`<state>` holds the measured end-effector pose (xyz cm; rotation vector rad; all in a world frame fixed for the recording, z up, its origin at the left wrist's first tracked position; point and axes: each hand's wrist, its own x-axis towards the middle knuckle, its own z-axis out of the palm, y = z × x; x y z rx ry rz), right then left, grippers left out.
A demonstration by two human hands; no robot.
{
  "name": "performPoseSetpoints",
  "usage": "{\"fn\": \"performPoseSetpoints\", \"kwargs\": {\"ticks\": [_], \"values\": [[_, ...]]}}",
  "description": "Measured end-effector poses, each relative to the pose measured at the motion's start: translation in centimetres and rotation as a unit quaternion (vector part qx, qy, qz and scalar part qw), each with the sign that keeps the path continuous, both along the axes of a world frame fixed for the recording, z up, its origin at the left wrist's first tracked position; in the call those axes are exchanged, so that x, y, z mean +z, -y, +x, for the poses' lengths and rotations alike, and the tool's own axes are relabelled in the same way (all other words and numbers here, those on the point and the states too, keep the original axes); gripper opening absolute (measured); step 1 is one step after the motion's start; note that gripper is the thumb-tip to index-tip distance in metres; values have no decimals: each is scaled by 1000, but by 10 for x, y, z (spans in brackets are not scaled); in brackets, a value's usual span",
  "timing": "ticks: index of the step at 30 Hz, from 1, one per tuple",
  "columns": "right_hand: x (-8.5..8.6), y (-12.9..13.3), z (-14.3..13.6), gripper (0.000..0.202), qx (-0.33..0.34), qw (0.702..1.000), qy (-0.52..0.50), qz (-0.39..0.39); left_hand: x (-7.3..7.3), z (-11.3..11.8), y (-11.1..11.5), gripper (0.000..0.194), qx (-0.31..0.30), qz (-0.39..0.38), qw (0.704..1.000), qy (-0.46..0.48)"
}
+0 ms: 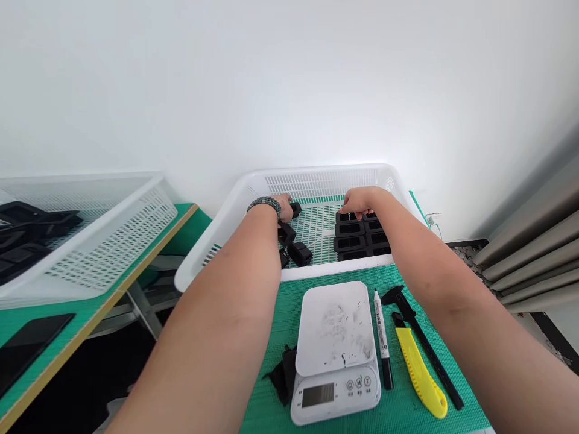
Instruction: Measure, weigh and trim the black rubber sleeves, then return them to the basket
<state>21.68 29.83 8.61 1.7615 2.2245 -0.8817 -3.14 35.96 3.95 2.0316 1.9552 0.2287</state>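
Both my hands reach into a white plastic basket (pixel 235 226). My left hand (pixel 284 207), with a dark beaded bracelet at its wrist, is at the basket's left side. Its fingers close on a small black plastic part (pixel 295 209); their tips are partly hidden. Loose black parts (pixel 300 254) lie in a jumble below that hand. Over on the right, my right hand (pixel 359 201) is bent down with curled fingers at the far end of black rectangular frames (pixel 350 229) laid in neat rows. Whatever its fingertips grip there is hidden.
In front of the basket, a white digital scale (pixel 335 328) rests on green matting, with a marker (pixel 382 343), a yellow utility knife (pixel 420 374) and black calipers (pixel 427 349) beside it. Black scraps (pixel 284 377) lie left. Another basket (pixel 113 253) holds black parts.
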Motion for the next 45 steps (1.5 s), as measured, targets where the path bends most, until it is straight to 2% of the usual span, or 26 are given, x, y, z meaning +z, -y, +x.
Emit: {"fn": "performPoseSetpoints", "kwargs": {"ticks": [3, 6, 8, 11, 14, 16, 18, 20, 22, 24, 27, 30, 34, 37, 41, 45], "values": [[-2, -2, -2, 37, 4, 1000, -12, -3, 19, 9, 5, 95, 42, -40, 995, 83], [-4, -3, -6, 38, 18, 999, -37, -12, 38, 28, 14, 97, 21, -23, 978, 205], [-5, -3, -9, 37, 30, 997, -71, -14, 46, 45, 21, 88, -5, 4, 958, 287], [-5, -3, -12, 42, 40, 990, -136, 7, 50, 66, 28, 71, -26, 33, 923, 382], [-4, -1, -13, 57, 8, 972, -227, 56, 51, 77, 28, 55, -21, 58, 894, 443], [-2, 0, -14, 68, -19, 953, -290, 88, 53, 78, 26, 46, -4, 71, 865, 497], [0, 0, -14, 63, -40, 939, -322, 115, 55, 77, 25, 33, 6, 81, 823, 561], [1, -2, -14, 43, -78, 931, -325, 149, 57, 78, 24, 24, -5, 101, 795, 597], [2, -5, -13, 20, -130, 918, -320, 192, 57, 79, 25, 22, -37, 128, 802, 583], [1, -10, -10, 9, -182, 902, -318, 230, 56, 82, 26, 26, -79, 150, 829, 532], [1, -14, -6, 12, -217, 887, -325, 246, 53, 83, 28, 38, -159, 190, 880, 405], [4, -14, -5, 15, -215, 891, -329, 228, 50, 83, 32, 51, -211, 197, 905, 313], [7, -11, -7, 14, -214, 897, -328, 207, 48, 83, 34, 52, -226, 164, 916, 287], [7, -10, -9, 14, -212, 898, -326, 205, 47, 82, 31, 38, -221, 180, 921, 265], [6, -9, -10, 2, -189, 903, -322, 214, 46, 77, 25, 24, -196, 194, 930, 240], [3, -10, -12, 6, -149, 905, -311, 248, 46, 72, 24, 16, -182, 208, 928, 249]]}}
